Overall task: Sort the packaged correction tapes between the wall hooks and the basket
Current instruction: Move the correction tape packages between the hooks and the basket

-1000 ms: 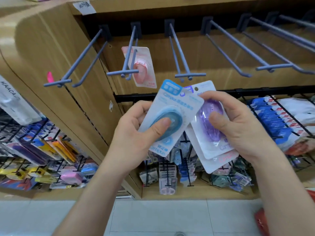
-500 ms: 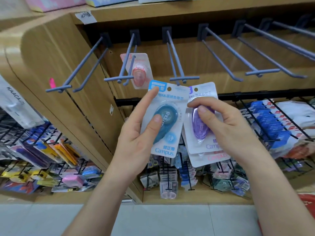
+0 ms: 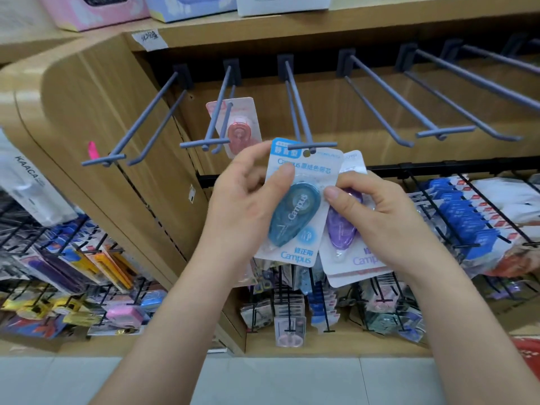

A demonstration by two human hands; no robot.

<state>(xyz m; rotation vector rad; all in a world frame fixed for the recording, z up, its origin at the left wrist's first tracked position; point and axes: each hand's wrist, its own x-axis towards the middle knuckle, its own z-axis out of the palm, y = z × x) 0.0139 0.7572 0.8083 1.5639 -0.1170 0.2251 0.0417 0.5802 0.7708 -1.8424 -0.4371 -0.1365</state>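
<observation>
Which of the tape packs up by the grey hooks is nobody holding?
The pink tape pack: it hangs by itself on the second grey hook from the left. The left hand holds the blue pack, the right hand the purple one.

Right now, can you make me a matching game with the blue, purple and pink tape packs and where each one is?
Things:
1. blue tape pack
2. purple tape pack
3. pink tape pack

Places:
A. hanging on a wall hook
B. in the grip of the left hand
C. in the grip of the right hand

Pairs: 1-B, 2-C, 3-A.
</observation>
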